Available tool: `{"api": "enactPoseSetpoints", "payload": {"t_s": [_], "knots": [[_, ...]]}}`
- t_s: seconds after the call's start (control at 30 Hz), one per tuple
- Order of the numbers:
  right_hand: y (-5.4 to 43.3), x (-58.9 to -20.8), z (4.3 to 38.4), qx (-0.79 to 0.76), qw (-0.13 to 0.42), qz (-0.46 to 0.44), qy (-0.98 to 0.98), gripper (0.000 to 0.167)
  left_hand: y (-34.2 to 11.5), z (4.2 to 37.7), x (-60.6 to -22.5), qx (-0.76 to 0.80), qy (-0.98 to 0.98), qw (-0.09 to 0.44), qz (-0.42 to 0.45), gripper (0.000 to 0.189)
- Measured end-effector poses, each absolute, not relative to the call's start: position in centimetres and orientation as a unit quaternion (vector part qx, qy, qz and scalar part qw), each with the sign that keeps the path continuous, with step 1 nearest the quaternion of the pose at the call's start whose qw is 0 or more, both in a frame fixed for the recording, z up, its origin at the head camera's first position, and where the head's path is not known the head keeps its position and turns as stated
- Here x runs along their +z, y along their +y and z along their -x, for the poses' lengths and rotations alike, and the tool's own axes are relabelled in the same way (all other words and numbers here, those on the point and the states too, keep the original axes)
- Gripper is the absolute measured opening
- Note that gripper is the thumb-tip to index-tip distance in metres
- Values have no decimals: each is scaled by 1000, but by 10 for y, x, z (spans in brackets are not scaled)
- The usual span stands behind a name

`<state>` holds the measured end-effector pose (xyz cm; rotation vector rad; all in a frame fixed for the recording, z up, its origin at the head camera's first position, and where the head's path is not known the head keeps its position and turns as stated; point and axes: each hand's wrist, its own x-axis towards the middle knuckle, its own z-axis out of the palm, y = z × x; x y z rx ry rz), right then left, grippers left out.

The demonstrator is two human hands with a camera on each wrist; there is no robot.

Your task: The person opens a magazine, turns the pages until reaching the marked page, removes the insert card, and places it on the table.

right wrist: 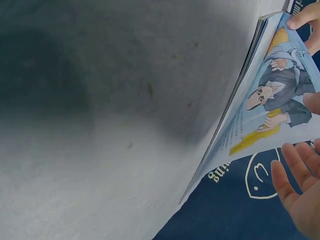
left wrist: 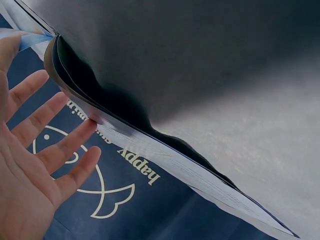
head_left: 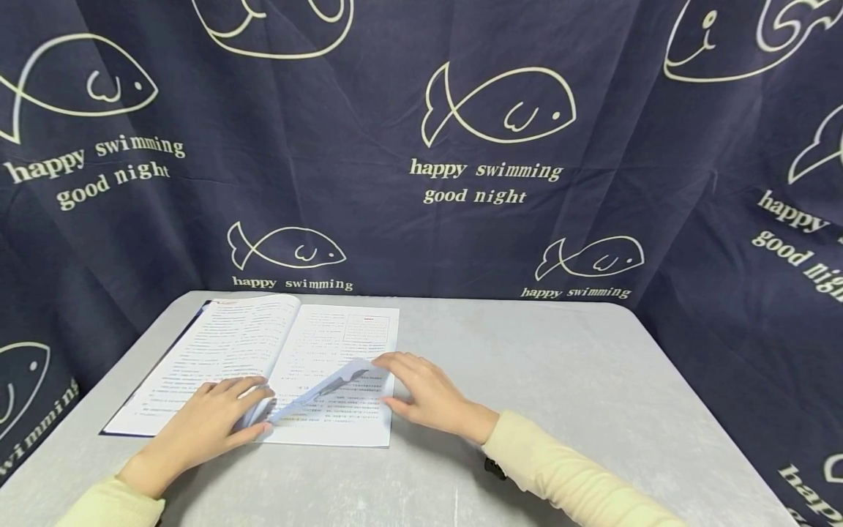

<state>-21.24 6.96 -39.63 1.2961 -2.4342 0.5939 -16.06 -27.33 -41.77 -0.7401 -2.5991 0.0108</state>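
An open book (head_left: pixel 217 351) lies on the left half of the table. One page (head_left: pixel 329 384) is raised from its right side; its blue illustrated face (right wrist: pixel 285 85) shows figures in the right wrist view. My left hand (head_left: pixel 214 417) rests over the lower left page, fingers spread, thumb near the gutter at the base of the raised page. In the left wrist view the left fingers (left wrist: pixel 55 125) are fairly straight along the book's edge. My right hand (head_left: pixel 424 388) touches the raised page's outer edge with its fingertips, thumb apart from the index finger.
The grey table (head_left: pixel 540 380) extends right of the book. A dark blue curtain (head_left: pixel 369 146) with fish outlines and lettering hangs behind and at both sides. A small black object (head_left: pixel 494 468) shows beneath the right sleeve (head_left: pixel 560 476).
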Motion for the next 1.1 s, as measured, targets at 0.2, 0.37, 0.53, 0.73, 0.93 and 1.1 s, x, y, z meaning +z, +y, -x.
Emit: {"api": "enactPoseSetpoints", "payload": {"t_s": [0.2,0.37,0.53,0.73,0.93,1.1], "knots": [[71,-395,212,209,146,-454,-854,55,-276,162,-417,3,-938,221,267,46],[71,-396,212,184,109,-456,-864,56,-278,162,-417,-1,-933,239,271,55],[70,-399,211,162,89,-471,-863,54,-280,162,-416,-4,-932,247,265,62],[69,-401,209,128,69,-480,-865,54,-282,163,-417,-6,-930,255,264,70],[68,-404,207,106,46,-486,-866,57,-283,165,-418,-10,-928,269,258,80],[68,-406,206,91,29,-486,-869,60,-283,165,-419,-12,-926,284,249,87]]}}
